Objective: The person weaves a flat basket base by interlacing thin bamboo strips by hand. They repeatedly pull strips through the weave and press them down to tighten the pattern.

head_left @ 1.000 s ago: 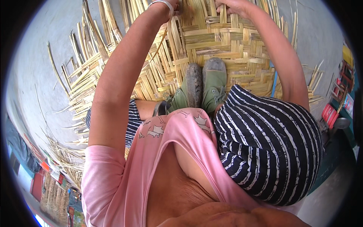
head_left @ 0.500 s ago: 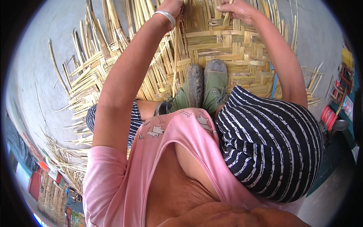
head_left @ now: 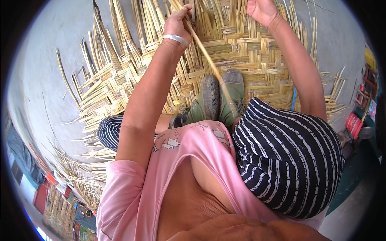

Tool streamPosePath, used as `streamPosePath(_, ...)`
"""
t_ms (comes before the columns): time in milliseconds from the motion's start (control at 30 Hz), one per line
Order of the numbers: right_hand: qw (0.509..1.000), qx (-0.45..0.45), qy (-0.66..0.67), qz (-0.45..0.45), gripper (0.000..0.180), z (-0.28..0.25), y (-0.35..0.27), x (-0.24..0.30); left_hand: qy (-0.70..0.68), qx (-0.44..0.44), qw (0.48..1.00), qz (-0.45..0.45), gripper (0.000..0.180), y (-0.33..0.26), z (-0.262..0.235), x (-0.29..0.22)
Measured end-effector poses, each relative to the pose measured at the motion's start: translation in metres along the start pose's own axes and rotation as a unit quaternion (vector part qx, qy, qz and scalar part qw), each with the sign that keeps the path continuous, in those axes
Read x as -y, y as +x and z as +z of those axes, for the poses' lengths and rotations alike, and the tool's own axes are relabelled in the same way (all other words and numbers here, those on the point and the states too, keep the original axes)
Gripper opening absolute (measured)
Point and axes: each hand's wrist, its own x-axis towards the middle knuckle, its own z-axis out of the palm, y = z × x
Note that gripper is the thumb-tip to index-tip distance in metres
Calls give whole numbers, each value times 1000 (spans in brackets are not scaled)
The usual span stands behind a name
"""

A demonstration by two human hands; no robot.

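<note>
A flat mat [head_left: 263,60] of woven reed strips lies under and in front of my feet. My left hand [head_left: 177,26], with a silver bangle at the wrist, is closed on a long pale reed strip [head_left: 209,60]. That strip slants from the top edge down across my shoes. At the top edge, my right hand [head_left: 263,12] is beside an upright strip [head_left: 241,18] of the mat. Its fingertips are partly cut off by the picture's edge, so its grip is unclear.
Loose strip ends [head_left: 116,44] stick out along the mat's left and far sides. My green shoes [head_left: 231,90] rest on the mat. Thin straw [head_left: 82,172] lies at the left on the grey floor [head_left: 40,80]. Red items [head_left: 354,124] stand at the right.
My left hand has come down a little into view, and the reed strip has swung from nearly upright to a slant over my shoes. My right hand has shifted slightly right and away from me.
</note>
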Motion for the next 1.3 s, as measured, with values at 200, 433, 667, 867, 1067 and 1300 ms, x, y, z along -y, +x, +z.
streamPosePath(200,996,-5,-44,82,52,-10,10,18,289,190,936,-68,34,16,24,-39)
streamPosePath(433,994,79,-73,37,48,33,-21,46,480,255,835,-88,43,-6,91,-76)
streamPosePath(667,989,61,-130,27,37,18,-26,44,487,179,855,-17,41,-19,107,-58)
streamPosePath(867,977,38,-200,70,31,26,-12,34,602,170,780,22,34,-21,106,-46)
streamPosePath(1067,981,69,-183,-13,29,33,-18,30,695,221,681,67,27,-24,112,-45)
streamPosePath(1300,996,-49,-65,-35,20,13,-21,18,617,115,778,38,26,-21,102,-47)
